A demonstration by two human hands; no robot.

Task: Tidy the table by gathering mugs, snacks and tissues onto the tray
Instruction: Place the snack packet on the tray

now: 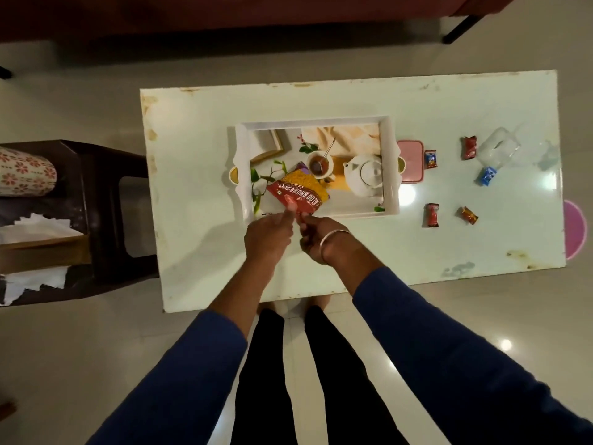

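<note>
Left hand (269, 234) and right hand (316, 236) both pinch the near edge of a red-and-yellow snack packet (298, 194), lettered in white, lying tilted over the tray (390, 162) on the desk (199, 130).

A pale table (321, 101) with stained edges stood on a glossy tiled floor (80, 348). To its left was a dark plastic stool (106, 200), with a flower-patterned roll (27, 171) beside it. A dark red sofa (224, 14) ran along the far side.
</note>
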